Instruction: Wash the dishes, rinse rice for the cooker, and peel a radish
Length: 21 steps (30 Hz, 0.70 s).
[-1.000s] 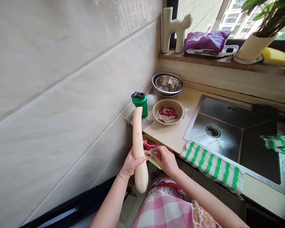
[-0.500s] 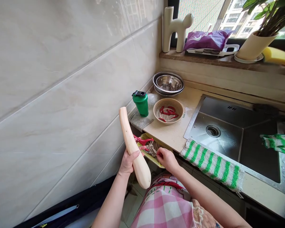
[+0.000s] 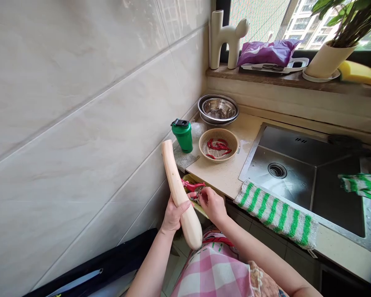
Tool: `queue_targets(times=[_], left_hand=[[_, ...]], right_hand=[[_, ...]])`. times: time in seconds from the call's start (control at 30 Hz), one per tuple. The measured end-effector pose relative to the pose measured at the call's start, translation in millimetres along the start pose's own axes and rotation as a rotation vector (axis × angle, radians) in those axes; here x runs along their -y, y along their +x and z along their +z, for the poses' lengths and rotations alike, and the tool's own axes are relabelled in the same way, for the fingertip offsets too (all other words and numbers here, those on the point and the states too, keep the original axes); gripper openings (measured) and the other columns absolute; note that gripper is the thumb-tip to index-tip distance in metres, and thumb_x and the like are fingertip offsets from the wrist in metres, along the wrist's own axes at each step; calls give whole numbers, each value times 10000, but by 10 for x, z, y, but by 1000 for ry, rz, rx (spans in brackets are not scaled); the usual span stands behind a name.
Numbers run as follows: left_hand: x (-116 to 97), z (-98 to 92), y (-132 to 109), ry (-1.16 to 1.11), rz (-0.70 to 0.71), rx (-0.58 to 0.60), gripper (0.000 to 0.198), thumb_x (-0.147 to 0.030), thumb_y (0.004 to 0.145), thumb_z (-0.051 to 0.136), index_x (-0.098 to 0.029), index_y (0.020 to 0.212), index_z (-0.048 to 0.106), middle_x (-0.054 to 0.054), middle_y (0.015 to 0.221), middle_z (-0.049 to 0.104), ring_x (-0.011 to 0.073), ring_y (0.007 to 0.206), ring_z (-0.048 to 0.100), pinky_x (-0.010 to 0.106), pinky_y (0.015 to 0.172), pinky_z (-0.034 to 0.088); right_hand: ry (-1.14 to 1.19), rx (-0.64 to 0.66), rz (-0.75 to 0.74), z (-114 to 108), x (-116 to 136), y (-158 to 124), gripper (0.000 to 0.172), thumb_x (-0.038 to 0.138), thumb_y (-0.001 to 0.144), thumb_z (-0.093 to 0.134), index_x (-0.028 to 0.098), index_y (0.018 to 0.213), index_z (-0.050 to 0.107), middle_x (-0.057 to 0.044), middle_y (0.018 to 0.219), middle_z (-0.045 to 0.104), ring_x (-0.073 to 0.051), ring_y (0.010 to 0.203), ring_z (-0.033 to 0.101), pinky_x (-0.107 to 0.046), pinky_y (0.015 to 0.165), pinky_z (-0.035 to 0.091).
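Observation:
A long, pale peeled vegetable (image 3: 179, 192) slants across the front of my body, its narrow end up by the wall. My left hand (image 3: 173, 214) is wrapped round its lower half, and the red handle of a peeler (image 3: 193, 185) sticks out behind the vegetable at the same hand. My right hand (image 3: 212, 203) is pinched at the peeler's head; whatever its fingertips hold is too small to make out. Beneath both hands is a yellow bin (image 3: 203, 211) at the counter's edge, partly hidden by them.
A beige basket (image 3: 219, 145) of red chillies, a green shaker cup (image 3: 183, 136) and steel bowls (image 3: 218, 109) stand on the counter. Right of them are a sink (image 3: 284, 165) and a striped cloth (image 3: 276, 212). The tiled wall (image 3: 80, 144) is close on the left.
My left hand and the vegetable have shifted slightly right. My right hand has moved up and left from over the bin to the peeler's head.

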<state>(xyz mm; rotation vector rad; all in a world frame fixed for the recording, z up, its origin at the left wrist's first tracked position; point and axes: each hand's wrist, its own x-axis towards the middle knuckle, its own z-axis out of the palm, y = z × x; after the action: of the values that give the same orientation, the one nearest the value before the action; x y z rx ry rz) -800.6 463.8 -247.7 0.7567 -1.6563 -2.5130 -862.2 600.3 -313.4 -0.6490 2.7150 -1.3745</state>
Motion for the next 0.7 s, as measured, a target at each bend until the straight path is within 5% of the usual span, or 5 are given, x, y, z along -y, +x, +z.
queue_targets(times=[0.3,0.47,0.7], left_hand=[[-9,84,-36,-17,-27,15,832,-303,605,813,-208,1318,394,97,1001,720,176,694,669,285,645,517],[25,86,-34,-33,-14,37,819,-269,604,814,-218,1313,408,116,1105,684,269,967,669,299,705,539],[31,32,8,-33,28,38,759,-239,622,795,-247,1291,436,105,1215,618,312,1119,609,289,710,560]], right_hand=[[-138,-17,-10,105,-12,-11,108,214,857,477,200,794,563,-23,656,643,-151,570,581,-245,528,324],[-238,-39,-28,133,-37,10,109,195,824,501,195,736,565,-19,587,626,-145,535,573,-240,503,276],[-31,115,-179,96,-8,-23,106,200,810,510,204,715,558,-12,639,648,-131,580,591,-214,547,341]])
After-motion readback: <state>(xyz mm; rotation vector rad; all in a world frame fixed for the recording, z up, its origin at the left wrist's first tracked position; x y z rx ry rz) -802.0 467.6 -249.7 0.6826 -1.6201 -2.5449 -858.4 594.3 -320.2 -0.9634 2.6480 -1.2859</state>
